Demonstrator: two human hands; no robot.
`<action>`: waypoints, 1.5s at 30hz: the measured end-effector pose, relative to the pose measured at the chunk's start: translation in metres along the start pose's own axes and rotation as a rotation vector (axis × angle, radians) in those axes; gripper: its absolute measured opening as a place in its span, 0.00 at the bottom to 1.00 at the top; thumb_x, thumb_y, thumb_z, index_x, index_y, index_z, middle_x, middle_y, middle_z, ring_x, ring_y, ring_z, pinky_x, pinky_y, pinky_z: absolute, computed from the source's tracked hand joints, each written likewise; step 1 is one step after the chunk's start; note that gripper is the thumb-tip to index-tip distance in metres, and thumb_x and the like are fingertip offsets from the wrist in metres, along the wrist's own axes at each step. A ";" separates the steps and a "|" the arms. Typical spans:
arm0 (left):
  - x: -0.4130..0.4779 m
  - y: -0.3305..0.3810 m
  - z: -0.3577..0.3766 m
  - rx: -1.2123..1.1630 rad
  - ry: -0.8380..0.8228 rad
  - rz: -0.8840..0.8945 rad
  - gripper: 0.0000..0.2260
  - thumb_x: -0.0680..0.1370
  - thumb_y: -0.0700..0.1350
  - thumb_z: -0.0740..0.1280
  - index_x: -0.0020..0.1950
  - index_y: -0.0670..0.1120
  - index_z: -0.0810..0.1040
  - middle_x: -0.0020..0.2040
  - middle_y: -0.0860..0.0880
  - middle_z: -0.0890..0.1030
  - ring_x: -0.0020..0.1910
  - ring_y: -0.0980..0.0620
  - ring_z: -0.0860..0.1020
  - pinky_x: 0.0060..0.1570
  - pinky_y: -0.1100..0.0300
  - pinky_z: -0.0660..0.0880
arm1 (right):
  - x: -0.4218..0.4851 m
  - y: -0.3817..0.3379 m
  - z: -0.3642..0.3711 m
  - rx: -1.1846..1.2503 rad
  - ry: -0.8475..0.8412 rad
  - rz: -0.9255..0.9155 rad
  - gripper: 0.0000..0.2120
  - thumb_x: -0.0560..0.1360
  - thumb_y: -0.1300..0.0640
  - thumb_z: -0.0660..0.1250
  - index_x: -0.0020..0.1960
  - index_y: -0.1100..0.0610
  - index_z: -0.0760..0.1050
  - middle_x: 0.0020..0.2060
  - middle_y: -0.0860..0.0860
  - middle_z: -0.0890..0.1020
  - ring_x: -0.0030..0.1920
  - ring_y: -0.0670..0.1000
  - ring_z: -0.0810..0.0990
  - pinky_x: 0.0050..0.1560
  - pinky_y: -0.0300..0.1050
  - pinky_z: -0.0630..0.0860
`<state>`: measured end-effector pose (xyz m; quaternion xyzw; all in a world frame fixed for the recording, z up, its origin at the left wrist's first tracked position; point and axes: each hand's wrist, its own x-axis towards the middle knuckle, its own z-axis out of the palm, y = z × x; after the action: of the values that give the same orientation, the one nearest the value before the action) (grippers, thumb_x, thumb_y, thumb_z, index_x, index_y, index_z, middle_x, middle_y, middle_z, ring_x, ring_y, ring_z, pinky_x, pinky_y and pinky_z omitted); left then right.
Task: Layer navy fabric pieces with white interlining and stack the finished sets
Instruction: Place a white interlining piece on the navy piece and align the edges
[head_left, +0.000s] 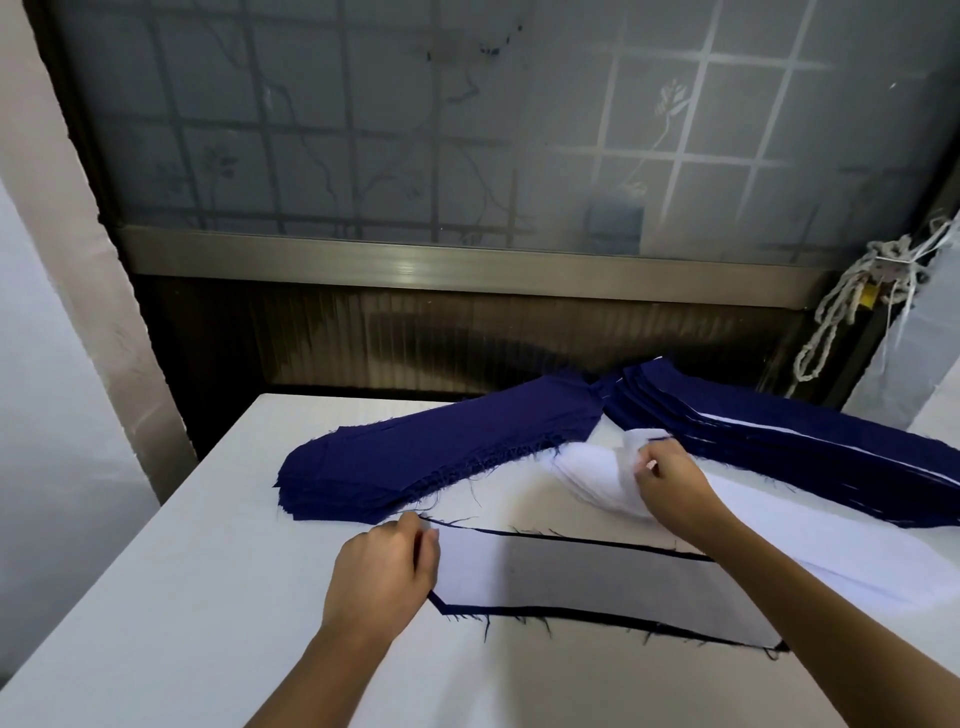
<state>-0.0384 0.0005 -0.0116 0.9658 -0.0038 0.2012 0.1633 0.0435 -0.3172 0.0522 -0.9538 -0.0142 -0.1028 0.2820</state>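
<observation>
White interlining (571, 574) runs left to right.

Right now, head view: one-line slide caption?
Left hand holds the layered set; right hand pinches a white interlining sheet off its pile, navy stacks behind.

**user1:** what's behind the white table (171, 582)?

**user2:** frosted window (363, 130) with a grid and vine pattern, metal sill (415, 267) under it, dark ribbed panel (337, 332) below — knotted rope (852, 306) hanging at the right, pale pillar (67, 208) on the left.

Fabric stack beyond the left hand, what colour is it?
The fabric stack is navy blue, clearest in head view.
</observation>
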 end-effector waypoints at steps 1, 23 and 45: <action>-0.001 0.001 -0.001 -0.029 0.030 0.027 0.13 0.83 0.53 0.56 0.42 0.50 0.73 0.30 0.54 0.77 0.29 0.52 0.75 0.32 0.56 0.72 | -0.007 -0.008 0.003 0.015 0.021 -0.038 0.10 0.77 0.65 0.60 0.40 0.54 0.71 0.44 0.51 0.73 0.44 0.51 0.72 0.43 0.39 0.66; -0.009 -0.002 -0.006 -0.166 0.244 0.332 0.10 0.79 0.48 0.61 0.39 0.47 0.77 0.33 0.55 0.77 0.28 0.52 0.73 0.25 0.58 0.69 | -0.075 -0.084 0.093 -0.084 -0.181 -0.439 0.23 0.74 0.52 0.60 0.69 0.47 0.64 0.61 0.45 0.73 0.61 0.49 0.69 0.64 0.45 0.61; -0.005 -0.004 -0.001 -0.070 0.307 0.284 0.15 0.77 0.47 0.57 0.33 0.44 0.75 0.26 0.51 0.72 0.23 0.48 0.69 0.22 0.59 0.65 | -0.073 0.031 -0.022 -0.120 -0.172 -0.078 0.09 0.73 0.54 0.73 0.53 0.51 0.80 0.46 0.48 0.81 0.50 0.49 0.78 0.50 0.40 0.74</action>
<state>-0.0433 0.0045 -0.0145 0.9073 -0.1218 0.3669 0.1656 -0.0292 -0.3529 0.0387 -0.9730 -0.0691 -0.0321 0.2179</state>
